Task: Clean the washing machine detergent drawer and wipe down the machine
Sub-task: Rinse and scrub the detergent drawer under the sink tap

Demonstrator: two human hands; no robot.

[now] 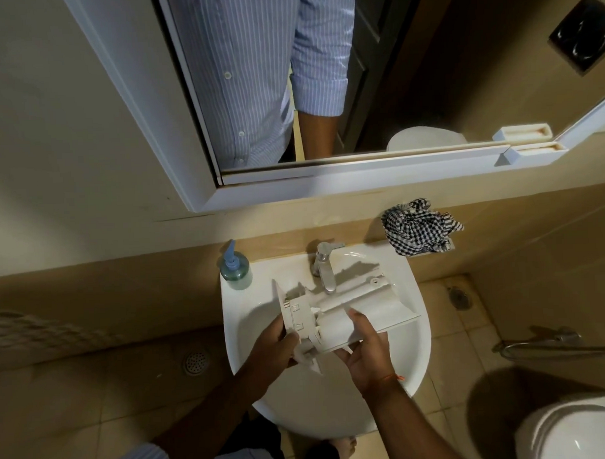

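Note:
The white plastic detergent drawer [362, 304] is held over the white wash basin [412, 359], its far end under the chrome tap [324, 268]. My left hand [271, 350] grips the drawer's front panel end, fingers curled round its edge. My right hand [365, 350] holds the drawer's near side, the thumb on top and the fingers underneath. No water is seen running from the tap.
A blue pump soap bottle [234, 270] stands on the basin's left rim. A black-and-white checked cloth [419, 230] lies on the ledge at the back right. A mirror [289, 92] hangs above. A toilet [575, 429] is at the lower right, with floor drains on both sides.

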